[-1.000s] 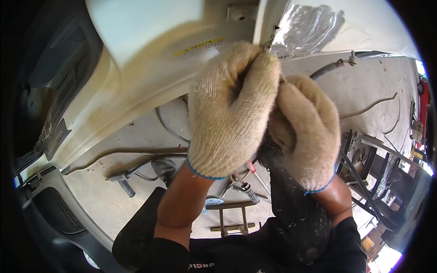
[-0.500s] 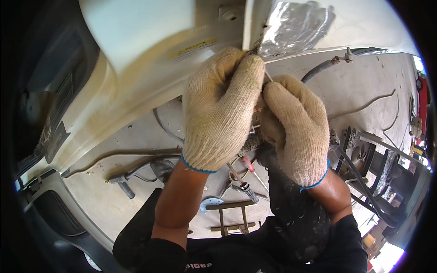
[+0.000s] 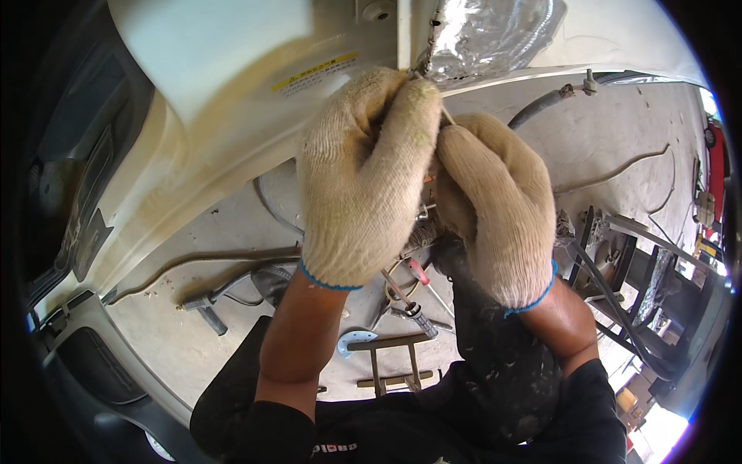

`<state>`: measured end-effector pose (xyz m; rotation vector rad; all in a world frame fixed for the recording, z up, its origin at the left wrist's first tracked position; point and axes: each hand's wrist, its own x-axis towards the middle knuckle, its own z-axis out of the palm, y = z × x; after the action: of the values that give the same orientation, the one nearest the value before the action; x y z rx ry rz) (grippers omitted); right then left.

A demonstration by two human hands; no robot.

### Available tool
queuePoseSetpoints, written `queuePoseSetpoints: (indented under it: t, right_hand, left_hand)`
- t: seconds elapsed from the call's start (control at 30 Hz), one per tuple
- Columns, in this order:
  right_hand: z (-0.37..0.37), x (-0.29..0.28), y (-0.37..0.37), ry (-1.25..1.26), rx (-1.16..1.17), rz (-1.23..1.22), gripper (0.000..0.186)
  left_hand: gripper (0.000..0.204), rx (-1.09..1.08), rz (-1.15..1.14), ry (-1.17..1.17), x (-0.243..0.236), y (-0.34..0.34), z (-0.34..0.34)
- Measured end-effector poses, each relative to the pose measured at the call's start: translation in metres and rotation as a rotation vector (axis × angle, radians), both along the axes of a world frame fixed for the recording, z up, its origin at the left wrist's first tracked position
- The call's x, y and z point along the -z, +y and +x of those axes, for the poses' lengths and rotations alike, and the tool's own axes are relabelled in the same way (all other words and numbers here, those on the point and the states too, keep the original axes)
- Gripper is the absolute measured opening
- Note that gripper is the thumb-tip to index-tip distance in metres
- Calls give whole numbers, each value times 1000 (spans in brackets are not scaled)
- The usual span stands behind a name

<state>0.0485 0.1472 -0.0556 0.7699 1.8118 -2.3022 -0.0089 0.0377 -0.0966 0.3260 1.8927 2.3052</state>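
Note:
Both my hands wear off-white knit gloves with blue cuffs. My left hand (image 3: 362, 182) is closed in a pinch at the lower edge of a white vehicle body panel (image 3: 201, 69), thumb against fingers. Just right of it, my right hand (image 3: 502, 213) is closed around a thin light rod or wire (image 3: 447, 116), which shows as a short length between the two gloves. Its ends are covered by the gloves. What the left fingertips grip is hidden behind the thumb. Crinkled silver foil (image 3: 495, 39) covers the panel just above my hands.
On the concrete floor lie a red-handled screwdriver (image 3: 419, 271), a tool with a dark ribbed grip (image 3: 420, 315), a welding gun (image 3: 205, 309) with its cable, and a small metal frame (image 3: 394, 344). A black metal stand (image 3: 618, 271) is at right; an open door (image 3: 100, 356) is at left.
The view has shifted a little, so panel and gloves sit slightly further left and higher. Both hands keep the same closed pose at the panel edge.

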Motion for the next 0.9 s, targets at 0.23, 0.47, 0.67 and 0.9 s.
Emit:
queuePoseSetpoints:
  t: [0.23, 0.47, 0.67, 0.9]
  right_hand:
    - [5, 10, -2, 70, -33, 158, 25]
    - [1, 1, 1, 39, -46, 114, 24]
    - [0, 15, 2, 97, -22, 151, 26]
    - [-2, 22, -2, 7, 38, 23, 22]
  left_hand:
    - [19, 2, 27, -81, 7, -3, 6]
    - [34, 66, 3, -183, 5, -7, 7]
    - [39, 88, -32, -111, 13, -9, 3]
    - [19, -18, 140, -315, 13, 5, 2]
